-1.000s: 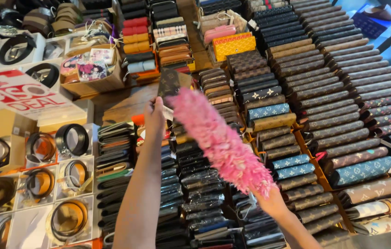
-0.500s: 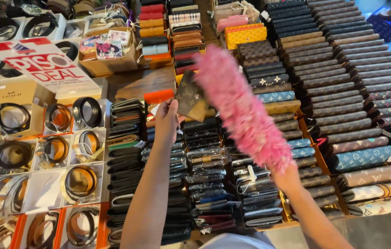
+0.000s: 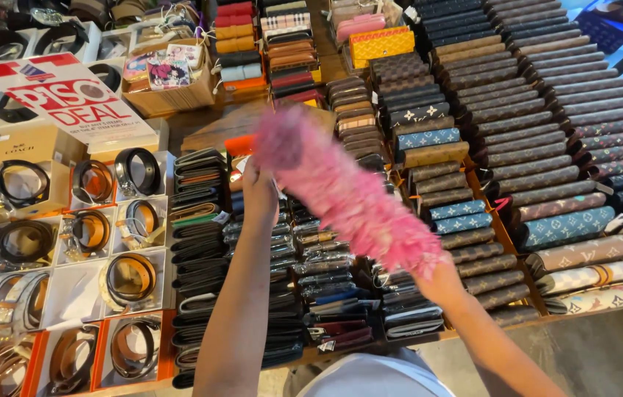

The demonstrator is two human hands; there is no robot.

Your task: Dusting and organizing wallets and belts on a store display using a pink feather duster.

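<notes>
Head view: right hand (image 3: 436, 276) grips a pink feather duster (image 3: 348, 195) angled over wallet rows (image 3: 267, 294); left hand (image 3: 258, 192)'s grip cannot be told.

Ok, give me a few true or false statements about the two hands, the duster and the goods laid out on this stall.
1. The right hand holds a pink feather duster. True.
2. The left hand rests on the coiled belts. False: it reaches over the rows of wallets, with the belts off to its left.
3. The duster is blue. False: it is pink.
4. A yellow wallet lies near the far edge of the display. True.
5. The belts sit coiled in open boxes. True.
</notes>
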